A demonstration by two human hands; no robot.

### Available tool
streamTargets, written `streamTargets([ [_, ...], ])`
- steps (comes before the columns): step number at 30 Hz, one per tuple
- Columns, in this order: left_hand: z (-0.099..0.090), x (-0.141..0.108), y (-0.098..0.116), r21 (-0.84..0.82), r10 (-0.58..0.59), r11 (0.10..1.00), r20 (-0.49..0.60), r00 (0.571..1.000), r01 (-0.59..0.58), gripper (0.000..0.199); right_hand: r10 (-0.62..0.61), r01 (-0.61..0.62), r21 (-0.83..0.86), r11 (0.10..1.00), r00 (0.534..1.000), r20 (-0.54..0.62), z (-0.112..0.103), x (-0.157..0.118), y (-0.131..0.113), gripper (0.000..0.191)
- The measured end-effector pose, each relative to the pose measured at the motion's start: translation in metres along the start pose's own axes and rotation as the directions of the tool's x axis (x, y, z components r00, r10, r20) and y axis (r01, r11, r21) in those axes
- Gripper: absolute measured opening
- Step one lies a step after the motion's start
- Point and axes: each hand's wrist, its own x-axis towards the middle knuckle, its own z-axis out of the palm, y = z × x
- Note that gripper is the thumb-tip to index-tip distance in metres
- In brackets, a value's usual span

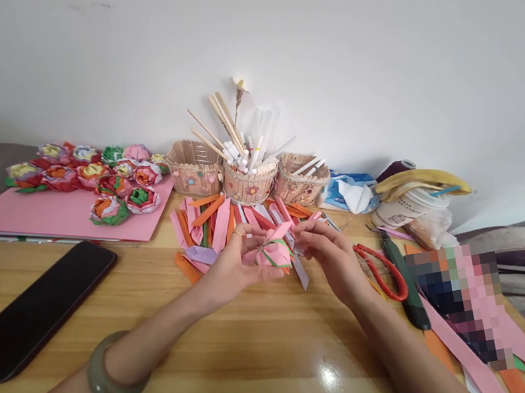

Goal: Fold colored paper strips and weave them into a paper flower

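Note:
Between my hands, above the middle of the wooden table [270, 357], is a pink and green folded paper piece [275, 253]. My left hand [241, 264] holds it from the left, thumb below and fingers behind. At its right side my right hand [327, 249] has its fingers bent together close to a pink strip end; whether they pinch it is too small to tell. Folded paper strips [219, 221] in pink, orange, white and purple lie in a pile just behind my hands.
Paper flowers [111, 186] stand on pink sheets [32, 213] at the back left, a black phone [41, 310] before them. Three decorated baskets [248, 185] line the wall. Red-handled scissors [382, 273], a green-handled tool [404, 280], a cup [409, 204] and a banana [422, 180] are right.

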Motion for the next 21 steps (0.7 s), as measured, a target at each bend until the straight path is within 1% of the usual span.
streamTargets([
  [1, -0.0008, 0.0005, -0.0001, -0.009, -0.007, 1.000, 0.039, 0.999, 0.007, 0.050, -0.015, 0.015, 0.011, 1.000, 1.000, 0.023, -0.0004, -0.0003, -0.0011, 0.011],
  [3, -0.0020, 0.0013, -0.0001, -0.029, -0.003, 1.000, 0.087, 0.996, 0.006, 0.046, -0.041, 0.042, -0.009, 0.999, 0.993, 0.113, -0.0001, -0.0020, -0.0035, 0.016],
  [5, -0.0024, 0.0015, 0.0001, -0.059, -0.007, 0.998, 0.089, 0.996, 0.012, 0.042, -0.074, 0.085, -0.051, 0.995, 0.981, 0.182, 0.0011, -0.0040, -0.0059, 0.016],
  [6, -0.0023, 0.0014, 0.0003, -0.076, -0.018, 0.997, 0.087, 0.996, 0.025, 0.041, -0.096, 0.110, -0.065, 0.992, 0.977, 0.190, 0.0016, -0.0048, -0.0069, 0.016],
  [9, -0.0019, 0.0006, 0.0010, -0.126, -0.096, 0.986, 0.083, 0.992, 0.106, 0.037, -0.133, 0.148, -0.102, 0.984, 0.981, 0.140, 0.0024, -0.0057, -0.0086, 0.013],
  [11, -0.0022, 0.0001, 0.0021, -0.142, -0.162, 0.974, 0.106, 0.981, 0.177, 0.036, -0.140, 0.152, -0.139, 0.979, 0.986, 0.088, 0.0029, -0.0057, -0.0088, 0.011],
  [12, -0.0026, 0.0001, 0.0029, -0.151, -0.174, 0.969, 0.128, 0.976, 0.193, 0.036, -0.145, 0.155, -0.165, 0.974, 0.987, 0.070, 0.0033, -0.0058, -0.0087, 0.011],
  [14, -0.0039, 0.0007, 0.0045, -0.167, -0.143, 0.972, 0.147, 0.979, 0.167, 0.033, -0.159, 0.166, -0.228, 0.959, 0.986, 0.049, 0.0044, -0.0061, -0.0080, 0.012],
  [15, -0.0046, 0.0013, 0.0051, -0.164, -0.115, 0.977, 0.137, 0.984, 0.137, 0.030, -0.171, 0.176, -0.262, 0.949, 0.984, 0.042, 0.0050, -0.0063, -0.0073, 0.011],
  [17, -0.0060, 0.0029, 0.0047, -0.103, -0.091, 0.990, 0.075, 0.993, 0.099, 0.026, -0.204, 0.202, -0.329, 0.922, 0.979, 0.030, 0.0062, -0.0066, -0.0054, 0.010],
  [19, -0.0070, 0.0048, 0.0022, 0.008, -0.106, 0.994, 0.015, 0.994, 0.106, 0.024, -0.235, 0.225, -0.390, 0.893, 0.972, 0.023, 0.0070, -0.0067, -0.0031, 0.010],
  [21, -0.0073, 0.0064, -0.0016, 0.098, -0.116, 0.988, -0.007, 0.993, 0.116, 0.023, -0.235, 0.222, -0.437, 0.872, 0.972, 0.026, 0.0076, -0.0067, -0.0012, 0.011],
])
